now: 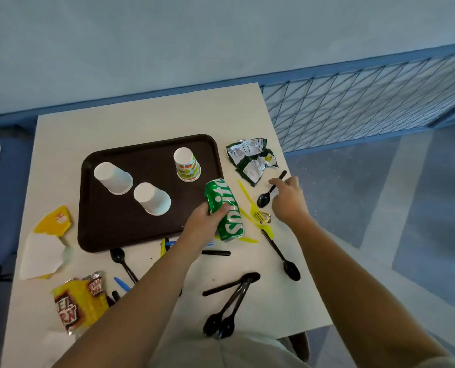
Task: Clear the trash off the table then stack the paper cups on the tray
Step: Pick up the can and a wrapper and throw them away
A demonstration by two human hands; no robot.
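Note:
A dark brown tray (115,224) lies on the white table (146,118). Upside down on it stand two white paper cups (113,178) (152,198) and a patterned paper cup (187,164). My left hand (204,225) grips a green Sprite can (224,208) at the tray's right edge, the can tilted. My right hand (287,199) hovers open to the right, fingers spread over a black plastic spoon (265,198). A crumpled green wrapper (251,160) lies just beyond that hand.
Yellow plastic forks (251,205), several black spoons (230,306) and blue cutlery (122,284) litter the near table. A yellow snack bag (80,304), white napkin (42,257) and yellow carton (54,220) lie at left. A blue wire fence (367,102) stands at right.

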